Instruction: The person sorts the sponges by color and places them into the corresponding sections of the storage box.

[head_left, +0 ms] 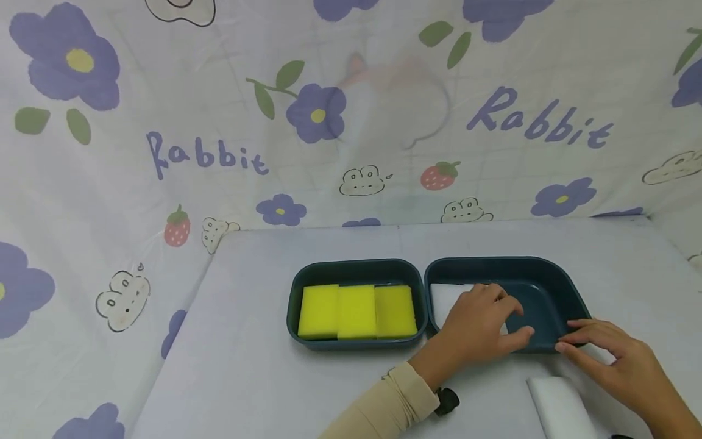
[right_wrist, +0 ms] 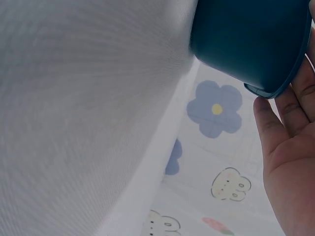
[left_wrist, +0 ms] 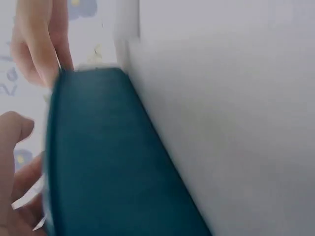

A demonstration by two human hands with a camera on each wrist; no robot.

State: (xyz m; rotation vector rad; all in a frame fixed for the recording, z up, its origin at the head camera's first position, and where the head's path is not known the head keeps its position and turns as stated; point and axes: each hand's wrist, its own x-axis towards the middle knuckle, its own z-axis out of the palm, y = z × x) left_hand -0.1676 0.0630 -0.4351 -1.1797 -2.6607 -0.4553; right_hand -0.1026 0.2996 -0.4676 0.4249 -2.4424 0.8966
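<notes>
Two dark teal trays stand side by side. In the left tray (head_left: 356, 346), several yellow sponges (head_left: 356, 311) lie in an overlapping row. A flat white piece (head_left: 446, 299) lies at the left end of the right tray (head_left: 540, 305). My left hand (head_left: 479, 326) reaches over that tray with bent, spread fingers and partly covers the white piece. The thumb stands apart from the fingers. At the tray's front right corner, my right hand (head_left: 620, 353) pinches the rim between thumb and fingers; the right wrist view shows its fingers (right_wrist: 290, 105) along the rim.
A white block (head_left: 559, 405) lies on the white table (head_left: 247, 366) in front of the right tray, close to my right forearm. A small black object (head_left: 446, 401) shows beside the left sleeve cuff. Printed cloth (head_left: 384, 122) hangs behind the table.
</notes>
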